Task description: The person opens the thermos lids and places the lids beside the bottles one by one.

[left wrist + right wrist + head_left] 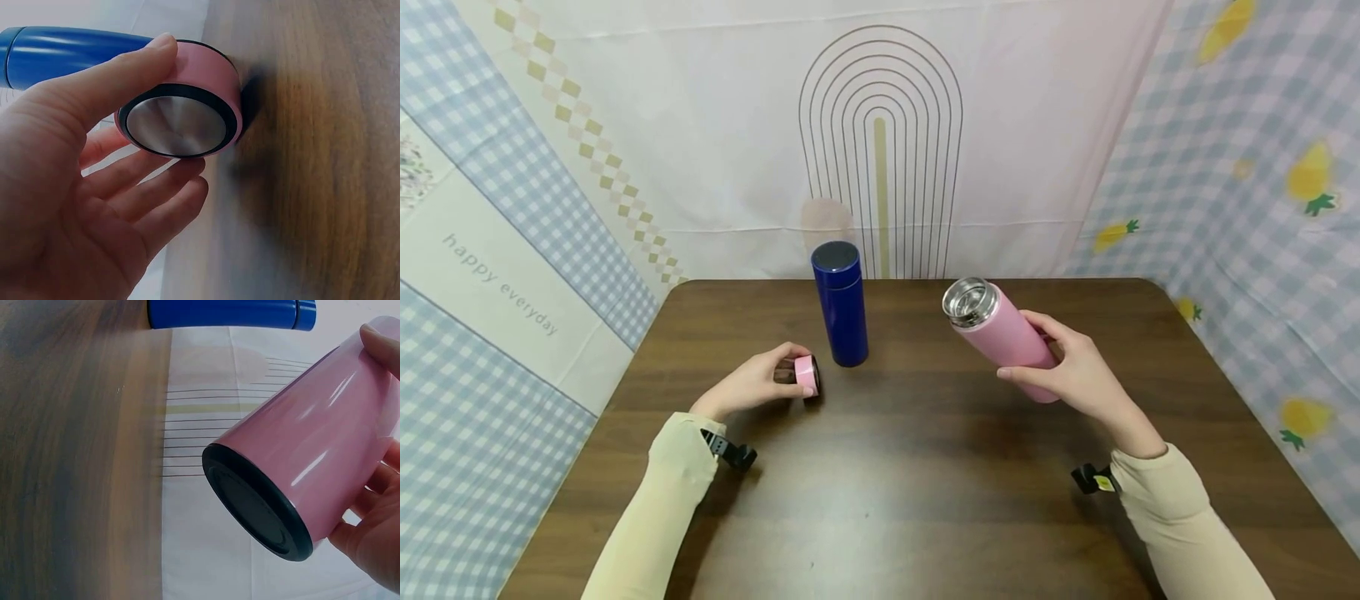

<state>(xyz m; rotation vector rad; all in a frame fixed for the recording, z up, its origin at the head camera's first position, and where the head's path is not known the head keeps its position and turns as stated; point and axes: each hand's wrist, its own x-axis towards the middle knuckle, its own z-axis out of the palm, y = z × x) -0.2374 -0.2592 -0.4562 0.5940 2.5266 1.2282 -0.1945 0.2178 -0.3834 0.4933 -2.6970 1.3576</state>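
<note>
My right hand (1078, 371) grips a pink thermos bottle (1011, 337) round its body, tilted with its open steel mouth up and to the left. In the right wrist view its black base (259, 503) is raised off the table. My left hand (756, 385) pinches the pink lid (806, 376) between thumb and fingers, low over the table at left. The left wrist view shows the lid's round silver face (177, 126) with a black ring about it. A dark blue thermos (842, 312) stands upright, capped, just behind the lid.
The brown wooden table (880, 467) ends at a white cloth backdrop (715, 142) with a printed arch. Checked cloths hang at both sides. Black wrist cameras (741, 457) jut out from the cream sleeves.
</note>
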